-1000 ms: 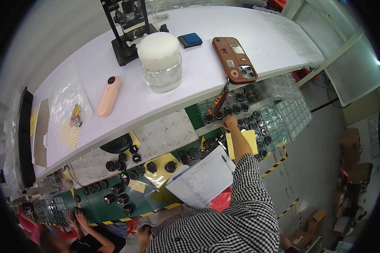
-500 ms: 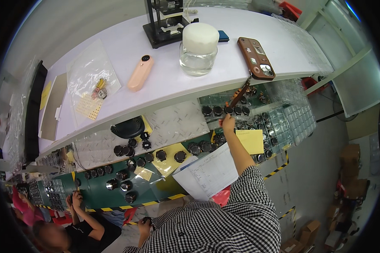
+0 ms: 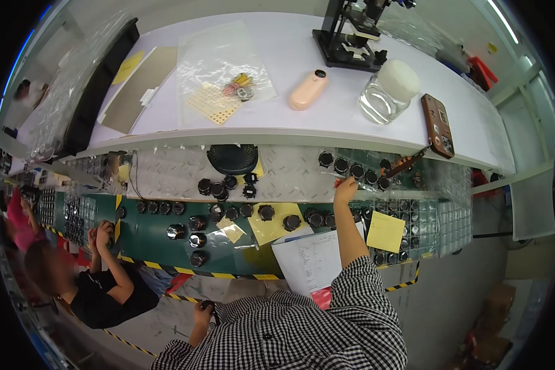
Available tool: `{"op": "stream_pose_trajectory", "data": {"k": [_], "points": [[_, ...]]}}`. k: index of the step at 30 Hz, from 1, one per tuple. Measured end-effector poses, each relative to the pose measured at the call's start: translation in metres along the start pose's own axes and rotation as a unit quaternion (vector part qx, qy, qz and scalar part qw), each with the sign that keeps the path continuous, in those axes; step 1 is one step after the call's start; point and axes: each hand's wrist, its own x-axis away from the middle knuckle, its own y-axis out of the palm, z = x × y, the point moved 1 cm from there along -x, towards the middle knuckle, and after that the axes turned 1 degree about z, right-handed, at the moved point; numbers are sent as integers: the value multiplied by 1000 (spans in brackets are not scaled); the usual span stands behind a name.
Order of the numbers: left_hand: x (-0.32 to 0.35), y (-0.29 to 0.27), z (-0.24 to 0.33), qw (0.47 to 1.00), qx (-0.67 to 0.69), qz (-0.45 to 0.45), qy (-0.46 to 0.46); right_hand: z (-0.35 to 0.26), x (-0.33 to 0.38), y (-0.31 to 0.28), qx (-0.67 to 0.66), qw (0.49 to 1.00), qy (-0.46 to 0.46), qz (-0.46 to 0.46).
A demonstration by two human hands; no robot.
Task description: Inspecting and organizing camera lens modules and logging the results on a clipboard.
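1. Bottom centre: black-and-white checked shirt (image 3: pixel 271 336), the wearer's own; both arms reach out of it, hands well apart
2. Lower centre: left hand (image 3: pixel 201 316) closed around a small dark object (image 3: pixel 208 304), fine detail too small to tell
3. Centre, right of middle: printed papers (image 3: pixel 308 262) on the near edge of the bench, beside the right forearm; yellow sheet (image 3: pixel 386 232) just right of that forearm
4. Green bench (image 3: pixel 154 240) across the middle; black round pieces (image 3: pixel 197 240) stand on it in loose groups, clear trays (image 3: pixel 455 225) at its right end
5. Right of centre, beyond the bench: right hand (image 3: pixel 346 190), fingers bent, at a slanting row of black round pieces (image 3: pixel 356 171); cannot tell whether the fingertips grip one
6. Middle, left of that row: black round dish (image 3: pixel 232 159)
7. Upper frame: white shelf (image 3: pixel 333 126) with clear bag (image 3: pixel 228 49), pink device (image 3: pixel 309 90), white-topped jar (image 3: pixel 385 102), brown-cased phone (image 3: pixel 436 123)
8. Top, right of centre: black stand-mounted instrument (image 3: pixel 357 40)
9. Lower left: co-worker (image 3: pixel 114 290) in black, both hands close together at the bench
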Motion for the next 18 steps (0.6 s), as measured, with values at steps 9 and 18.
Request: {"op": "stream_pose_trajectory", "data": {"k": [9,18], "points": [[-21,-3,-44,1000,2,17,3,-7,58,-3,-33,998,46,-10],[-35,3,-67,999,1,17,31,-13,105,36,-2,994,22,-104]]}}
